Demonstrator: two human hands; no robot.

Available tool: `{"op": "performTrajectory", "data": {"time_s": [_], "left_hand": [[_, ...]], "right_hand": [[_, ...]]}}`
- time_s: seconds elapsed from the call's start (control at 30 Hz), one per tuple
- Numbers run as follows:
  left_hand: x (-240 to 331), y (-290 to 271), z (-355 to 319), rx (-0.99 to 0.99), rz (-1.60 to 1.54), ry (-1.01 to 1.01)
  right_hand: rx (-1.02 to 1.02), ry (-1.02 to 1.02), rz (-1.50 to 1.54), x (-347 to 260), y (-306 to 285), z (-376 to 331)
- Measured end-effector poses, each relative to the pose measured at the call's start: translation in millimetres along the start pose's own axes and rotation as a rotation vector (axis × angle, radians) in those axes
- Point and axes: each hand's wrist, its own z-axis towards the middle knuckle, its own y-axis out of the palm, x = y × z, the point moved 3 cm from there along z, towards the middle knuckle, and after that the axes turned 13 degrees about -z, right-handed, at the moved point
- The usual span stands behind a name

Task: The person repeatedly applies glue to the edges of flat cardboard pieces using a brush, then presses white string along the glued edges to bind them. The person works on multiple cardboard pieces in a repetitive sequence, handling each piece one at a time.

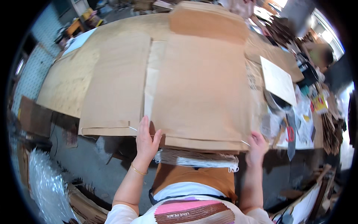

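Note:
A large brown paper sheet [205,86] with a folded strip along its near edge lies in front of me. Flat at its near left corner is my left hand [147,141], fingers stretched forward and thumb apart, by the gap between this sheet and the left one. My right hand [256,145] is closed at the near right corner, where a short white cord [245,143] sticks out of the strip and meets the fingers. Another brown paper sheet [115,74] lies to the left, with a similar white cord [132,128] near my left fingertips.
More brown paper [209,18] is stacked at the far side of the wooden table [63,86]. A bundle of white strings [205,161] hangs at my waist. On the right are a white board [278,80] over a round container, red-handled scissors [289,132] and plastic bags. Other people stand beyond.

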Motion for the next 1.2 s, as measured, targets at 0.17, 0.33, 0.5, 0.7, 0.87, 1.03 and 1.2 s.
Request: {"op": "performTrajectory", "data": {"time_s": [0.17, 0.33, 0.5, 0.7, 0.87, 1.03, 1.2], "left_hand": [[-4, -17, -14, -0.185, -0.842, -0.849], [-23, -73, -28, 0.057, -0.033, -0.183], [-121, -185, -17, 0.446, 0.065, -0.313], [-261, -288, 30, 0.401, 0.033, -0.362], [-300, -284, 30, 0.397, 0.633, -0.644], [-199, -188, 15, 0.286, 0.621, -0.183], [-49, -65, -15, 0.0, -0.054, -0.089]], "right_hand": [[-0.176, 0.042, -0.213, -8, -7, -13], [-0.155, -0.364, -0.627, -30, 66, -22], [-0.557, -0.363, -0.224, -56, 216, -33], [-0.748, -0.226, -0.362, -64, 389, -47], [-1.056, -0.008, -0.104, -80, 352, -85], [-1.596, -0.549, -0.486, -84, 146, -69], [0.063, -0.4, -1.366, -46, -70, 23]]}}
